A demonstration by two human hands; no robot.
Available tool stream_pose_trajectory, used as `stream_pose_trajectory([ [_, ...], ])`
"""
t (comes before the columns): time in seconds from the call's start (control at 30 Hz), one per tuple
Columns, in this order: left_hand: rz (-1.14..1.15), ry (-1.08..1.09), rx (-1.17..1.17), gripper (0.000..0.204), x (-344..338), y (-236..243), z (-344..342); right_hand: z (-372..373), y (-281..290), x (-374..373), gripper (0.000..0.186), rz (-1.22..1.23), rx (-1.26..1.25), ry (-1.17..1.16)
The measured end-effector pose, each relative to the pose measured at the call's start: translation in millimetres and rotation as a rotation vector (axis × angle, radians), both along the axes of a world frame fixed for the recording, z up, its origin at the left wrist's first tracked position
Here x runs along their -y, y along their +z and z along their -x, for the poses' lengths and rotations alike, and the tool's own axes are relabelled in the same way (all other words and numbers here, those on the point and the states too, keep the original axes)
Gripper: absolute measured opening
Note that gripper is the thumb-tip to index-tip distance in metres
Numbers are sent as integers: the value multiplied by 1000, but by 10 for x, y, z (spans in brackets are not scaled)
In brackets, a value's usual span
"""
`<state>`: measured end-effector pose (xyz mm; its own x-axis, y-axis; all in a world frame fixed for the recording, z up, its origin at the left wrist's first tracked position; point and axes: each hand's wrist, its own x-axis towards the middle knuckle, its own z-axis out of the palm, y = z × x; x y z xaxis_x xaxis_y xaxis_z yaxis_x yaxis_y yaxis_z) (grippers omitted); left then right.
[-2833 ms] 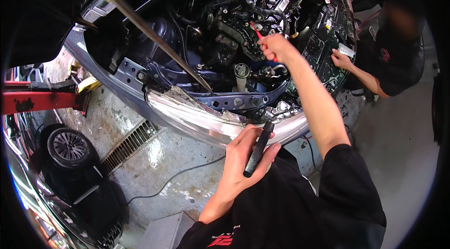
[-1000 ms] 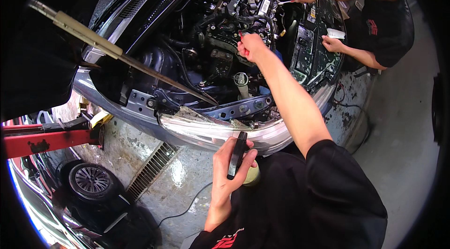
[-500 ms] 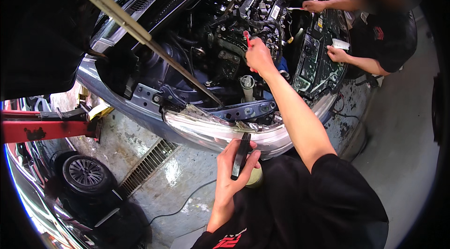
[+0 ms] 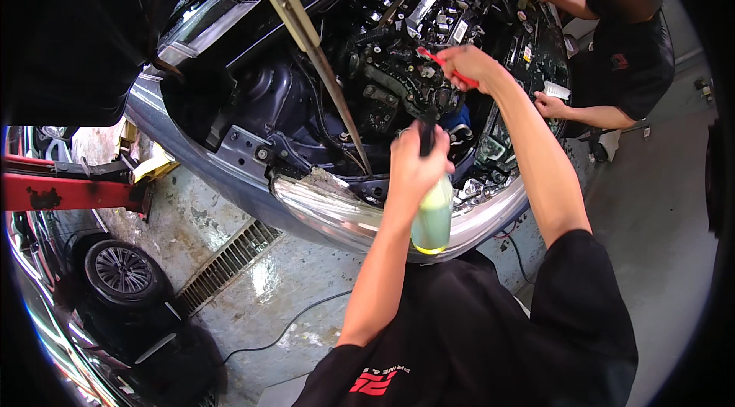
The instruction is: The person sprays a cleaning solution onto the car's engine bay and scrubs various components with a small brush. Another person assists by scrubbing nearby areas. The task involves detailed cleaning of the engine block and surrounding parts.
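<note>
My left hand [image 4: 416, 166] is wrapped round the neck of a spray bottle [image 4: 433, 219] with a black trigger head and pale green liquid. The bottle is held up over the front edge of the car's engine bay. In my right hand [image 4: 471, 68] is a slim red-handled brush [image 4: 435, 58], its small head over the engine [image 4: 390, 85]. Whether the bristles touch a part I cannot tell. The engine's top is uncovered, with wet-looking dark hoses and metal parts.
A co-worker [image 4: 632, 47] at the right reaches into the bay with a light-handled tool and holds a white brush [image 4: 556, 90]. A prop rod [image 4: 314, 62] slants down into the bay. At left are a red lift arm [image 4: 69, 191], a wheel [image 4: 122, 269] and a floor drain [image 4: 230, 265].
My left hand has risen and moved forward with the spray bottle, from my body to over the engine bay. My right hand has shifted right with the brush. The co-worker's far hand moved farther back.
</note>
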<state>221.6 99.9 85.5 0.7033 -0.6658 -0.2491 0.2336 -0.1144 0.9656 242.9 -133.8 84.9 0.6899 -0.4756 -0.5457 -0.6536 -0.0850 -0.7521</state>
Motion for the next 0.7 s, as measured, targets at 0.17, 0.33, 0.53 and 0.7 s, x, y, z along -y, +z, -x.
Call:
stream_pose_trajectory([
  [0.17,7,105,-201,33,809,-484,-580,779,-82,175,39,539,187,180],
  [0.33,-152,195,-261,67,1207,-585,-948,1052,384,69,37,610,64,176],
  [0.53,-143,241,-275,55,1205,-464,-847,984,415,220,29,692,285,247],
  [0.7,-68,263,-155,23,799,150,-394,631,-71,294,19,853,394,334],
])
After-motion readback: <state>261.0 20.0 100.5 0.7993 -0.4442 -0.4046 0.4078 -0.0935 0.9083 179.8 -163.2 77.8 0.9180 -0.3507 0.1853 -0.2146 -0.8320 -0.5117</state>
